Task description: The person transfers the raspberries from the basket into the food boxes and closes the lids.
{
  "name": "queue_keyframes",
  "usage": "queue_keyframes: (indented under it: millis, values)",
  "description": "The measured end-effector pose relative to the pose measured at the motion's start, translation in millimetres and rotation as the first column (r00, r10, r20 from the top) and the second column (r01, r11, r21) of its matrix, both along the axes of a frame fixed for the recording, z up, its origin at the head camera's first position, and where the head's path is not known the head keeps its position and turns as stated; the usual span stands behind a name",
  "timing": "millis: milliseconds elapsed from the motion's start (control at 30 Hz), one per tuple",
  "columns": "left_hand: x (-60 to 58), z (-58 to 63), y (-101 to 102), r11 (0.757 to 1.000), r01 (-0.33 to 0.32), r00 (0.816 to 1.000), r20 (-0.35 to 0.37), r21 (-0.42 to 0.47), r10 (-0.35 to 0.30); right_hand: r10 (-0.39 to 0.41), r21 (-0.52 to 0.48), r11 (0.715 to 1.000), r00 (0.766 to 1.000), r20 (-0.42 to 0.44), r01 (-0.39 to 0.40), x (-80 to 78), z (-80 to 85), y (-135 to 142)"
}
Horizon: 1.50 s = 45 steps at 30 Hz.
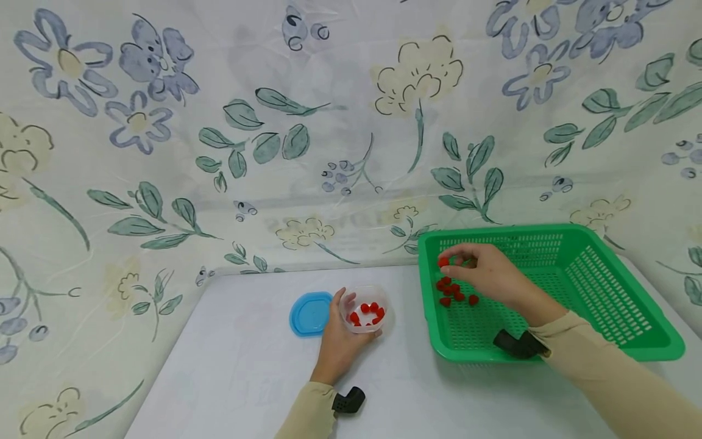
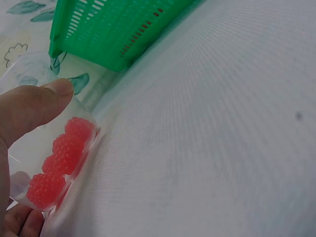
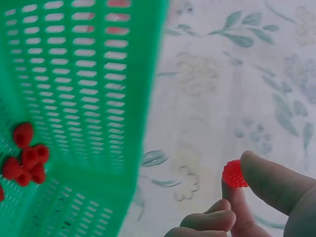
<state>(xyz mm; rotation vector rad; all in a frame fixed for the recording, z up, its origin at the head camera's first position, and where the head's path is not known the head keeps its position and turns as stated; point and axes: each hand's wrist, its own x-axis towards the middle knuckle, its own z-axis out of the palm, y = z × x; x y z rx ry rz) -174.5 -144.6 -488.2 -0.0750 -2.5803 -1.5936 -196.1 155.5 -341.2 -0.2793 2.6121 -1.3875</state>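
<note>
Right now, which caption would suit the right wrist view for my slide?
Right hand pinches a berry; more berries lie in the basket.

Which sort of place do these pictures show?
Probably a makeshift tabletop work area indoors: a white table, a floral backdrop behind it, and a green basket with red berries.

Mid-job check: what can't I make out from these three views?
- Head view: exact count of raspberries in the clear container; its near side partly covers the closest ones.
- Right wrist view: one side of the held raspberry, behind the thumb of the right hand.
- Right wrist view: the rest of the berry pile, cut off by the left edge.
- Left wrist view: that pile's shape; the green basket wall shows only red patches.
</note>
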Motion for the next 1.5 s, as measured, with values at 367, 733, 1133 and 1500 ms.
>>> queue_keyframes:
  millis: [367,733,1133,1500]
  values:
    - [-0.9,0.0,0,1.0,0.003,1.0,-0.007,-0.009,-0.003,0.019,-0.069,0.997,0.998,-0.06,-0.024,22.3,9.3,-20]
    - [-2.2,0.2,1,1.0,0.0,1.0,0.003,-0.016,0.0,0.016,-0.195,0.98,0.997,-0.079,-0.031,33.5,-4.9,-42]
    - [-1.9,-1.0,0,1.0,-0.002,1.0,-0.003,-0.019,0.001,-0.068,-0.249,0.967,0.994,-0.085,0.045,40.3,-22.7,-67]
    - [0.0,0.5,0,1.0,-0.008,1.0,0.003,-0.022,0.008,-0.133,-0.232,0.968,0.977,-0.167,0.092,46.2,-35.4,-91]
